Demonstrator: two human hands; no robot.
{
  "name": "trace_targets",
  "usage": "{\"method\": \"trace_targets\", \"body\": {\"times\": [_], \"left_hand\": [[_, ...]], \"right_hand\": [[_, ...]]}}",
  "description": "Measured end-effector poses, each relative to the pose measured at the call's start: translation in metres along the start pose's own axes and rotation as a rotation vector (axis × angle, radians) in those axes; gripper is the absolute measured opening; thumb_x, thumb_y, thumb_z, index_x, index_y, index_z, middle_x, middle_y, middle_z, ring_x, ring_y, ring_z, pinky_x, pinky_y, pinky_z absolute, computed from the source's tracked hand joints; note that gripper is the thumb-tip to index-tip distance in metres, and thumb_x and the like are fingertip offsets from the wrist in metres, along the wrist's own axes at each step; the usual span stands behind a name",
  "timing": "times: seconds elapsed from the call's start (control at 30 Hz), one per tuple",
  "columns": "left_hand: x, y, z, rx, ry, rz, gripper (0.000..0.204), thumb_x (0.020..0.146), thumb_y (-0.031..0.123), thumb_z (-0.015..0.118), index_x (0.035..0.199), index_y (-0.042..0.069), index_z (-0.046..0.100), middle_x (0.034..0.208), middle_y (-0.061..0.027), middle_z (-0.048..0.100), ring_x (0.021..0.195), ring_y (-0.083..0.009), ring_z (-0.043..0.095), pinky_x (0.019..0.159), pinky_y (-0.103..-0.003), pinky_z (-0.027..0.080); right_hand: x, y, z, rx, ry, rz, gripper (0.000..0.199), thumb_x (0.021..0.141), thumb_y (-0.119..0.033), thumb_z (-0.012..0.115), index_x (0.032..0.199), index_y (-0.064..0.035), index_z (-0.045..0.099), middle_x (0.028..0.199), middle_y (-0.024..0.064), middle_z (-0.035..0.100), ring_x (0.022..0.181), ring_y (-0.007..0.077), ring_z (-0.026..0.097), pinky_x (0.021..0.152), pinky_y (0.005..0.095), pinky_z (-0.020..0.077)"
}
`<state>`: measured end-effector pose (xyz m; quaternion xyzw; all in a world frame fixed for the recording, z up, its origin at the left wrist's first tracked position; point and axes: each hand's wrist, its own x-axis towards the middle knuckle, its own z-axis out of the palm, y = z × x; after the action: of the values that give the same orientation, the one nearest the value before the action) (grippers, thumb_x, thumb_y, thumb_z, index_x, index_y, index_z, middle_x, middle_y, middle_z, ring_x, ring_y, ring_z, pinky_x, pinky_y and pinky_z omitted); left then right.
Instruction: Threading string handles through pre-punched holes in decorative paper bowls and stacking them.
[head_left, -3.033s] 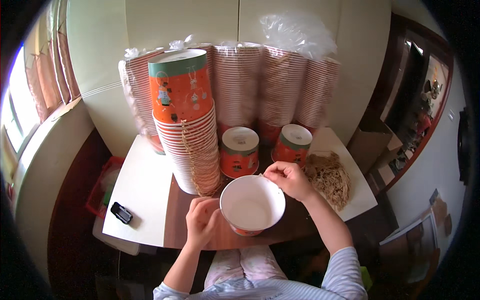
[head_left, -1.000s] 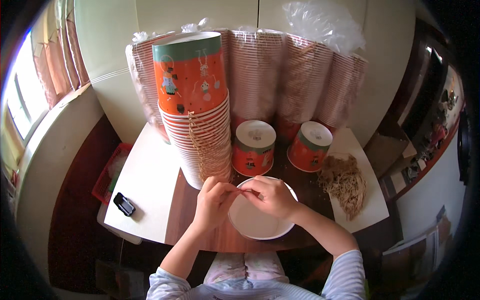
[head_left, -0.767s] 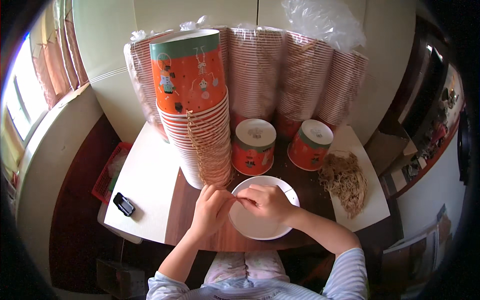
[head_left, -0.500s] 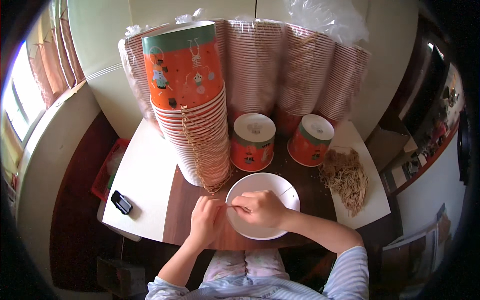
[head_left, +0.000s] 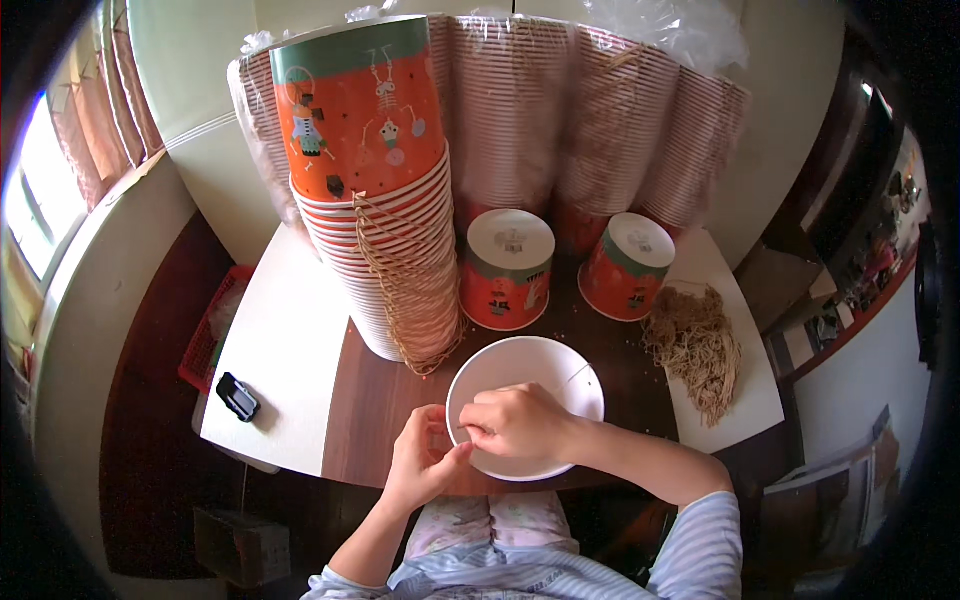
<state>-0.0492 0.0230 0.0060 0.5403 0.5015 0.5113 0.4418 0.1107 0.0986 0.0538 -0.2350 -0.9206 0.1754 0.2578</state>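
By the tabletop's (head_left: 372,420) near edge, the left hand (head_left: 422,462) stands parted beside a round white-lined paper bucket (head_left: 532,366), the right hand (head_left: 516,420) over it, its grip's state I cannot tell.

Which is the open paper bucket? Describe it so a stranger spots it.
On the brown-and-white table, go to the near edge of the brown strip. There, partly under the right hand, stands a round, white-lined paper bucket. Unlike the upturned orange-and-green paper buckets beyond it, its mouth faces up.
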Motion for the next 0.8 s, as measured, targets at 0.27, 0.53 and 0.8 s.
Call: {"method": "trace_targets", "body": {"times": [0.27,0.53,0.8], "left_hand": [[0.0003,0.0005,-0.0005,-0.009,-0.026,-0.023,0.044,0.073,0.011,0.068,0.108,-0.002,0.044,0.099,-0.009,0.052,0.088,-0.0134,0.054,0.068,-0.026,0.051],[0.0006,0.003,0.0003,-0.039,-0.025,-0.042,0.043,0.073,0.01,0.067,0.108,-0.001,0.043,0.099,-0.0078,0.052,0.09,-0.0127,0.053,0.069,-0.026,0.051],[0.0009,0.0031,-0.0002,-0.045,-0.037,-0.035,0.044,0.074,0.011,0.067,0.108,-0.002,0.043,0.099,-0.008,0.052,0.091,-0.013,0.053,0.069,-0.026,0.051]], "right_hand": [[0.0007,0.0011,0.0004,0.029,-0.005,-0.033,0.004,0.068,-0.011,0.06,0.071,-0.0101,0.059,0.062,0.0052,0.056,0.059,0.0231,0.059,0.051,0.0348,0.0459],[0.0013,0.0018,0.0014,0.038,-0.027,-0.031,0.004,0.068,-0.011,0.06,0.072,-0.0106,0.059,0.062,0.0045,0.055,0.058,0.0225,0.059,0.051,0.0343,0.046],[0.0016,0.0016,-0.001,0.064,-0.02,-0.048,0.005,0.068,-0.011,0.061,0.072,-0.0114,0.059,0.061,0.0037,0.054,0.058,0.0216,0.058,0.05,0.0335,0.0456]]}}
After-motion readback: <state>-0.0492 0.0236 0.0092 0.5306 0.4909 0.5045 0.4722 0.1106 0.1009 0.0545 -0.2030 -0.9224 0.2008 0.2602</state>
